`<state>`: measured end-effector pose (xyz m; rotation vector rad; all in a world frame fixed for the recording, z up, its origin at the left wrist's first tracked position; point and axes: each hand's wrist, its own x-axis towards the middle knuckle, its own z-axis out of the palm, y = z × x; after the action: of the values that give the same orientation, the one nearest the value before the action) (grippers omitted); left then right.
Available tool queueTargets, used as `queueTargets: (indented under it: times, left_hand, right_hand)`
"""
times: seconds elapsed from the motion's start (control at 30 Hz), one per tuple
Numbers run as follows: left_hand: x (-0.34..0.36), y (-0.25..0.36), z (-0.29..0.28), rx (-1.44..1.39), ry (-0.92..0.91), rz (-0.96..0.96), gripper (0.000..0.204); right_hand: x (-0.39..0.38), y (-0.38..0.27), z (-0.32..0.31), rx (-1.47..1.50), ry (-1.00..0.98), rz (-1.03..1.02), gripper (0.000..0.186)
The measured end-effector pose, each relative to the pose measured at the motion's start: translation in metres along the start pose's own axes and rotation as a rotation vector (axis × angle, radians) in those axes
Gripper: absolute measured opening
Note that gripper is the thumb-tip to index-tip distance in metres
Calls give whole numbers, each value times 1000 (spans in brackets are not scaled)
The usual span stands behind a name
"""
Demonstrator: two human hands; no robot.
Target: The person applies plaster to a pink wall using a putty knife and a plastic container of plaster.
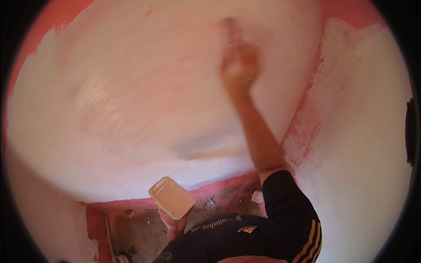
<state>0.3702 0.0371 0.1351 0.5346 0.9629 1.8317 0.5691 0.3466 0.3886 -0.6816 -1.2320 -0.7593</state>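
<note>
The right hand [240,65] grips a tool [231,30] (motion-blurred) while the left hand [176,222] holds a tray [157,186].

At seven o'clock, a beige rectangular tray [157,187] of pale paste [175,199] rests in the left hand [175,222]. At one o'clock, a blurred reddish tool [231,30] is in the right hand [240,65], before the whitish wall [153,96]. A second whitish wall [364,109] stands at three, a small white object [257,197] on the brown floor [140,230] at five.
</note>
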Motion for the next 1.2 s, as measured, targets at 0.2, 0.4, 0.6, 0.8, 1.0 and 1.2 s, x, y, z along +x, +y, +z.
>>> queueTargets:
  times: [0.2,0.4,0.6,0.8,1.0,1.2]
  left_hand:
    - [12,55,-74,-500,13,-248,70]
    - [48,128,-240,131,-118,188,42]
    - [75,253,-365,-513,18,-231,56]
    - [118,320,-505,52,-55,143,47]
    - [136,386,-581,-323,50,-124,57]
    - [153,402,-618,196,-59,118,58]
  right_hand:
    - [-51,-217,35,495,-68,-114,27]
    - [-14,-171,32,-12,233,133,24]
    - [-85,-490,144,98,-48,-60,50]
    - [-144,-684,184,578,-39,-78,8]
    - [-101,-585,142,-135,187,467,31]
    - [-187,-760,233,46,15,-19,46]
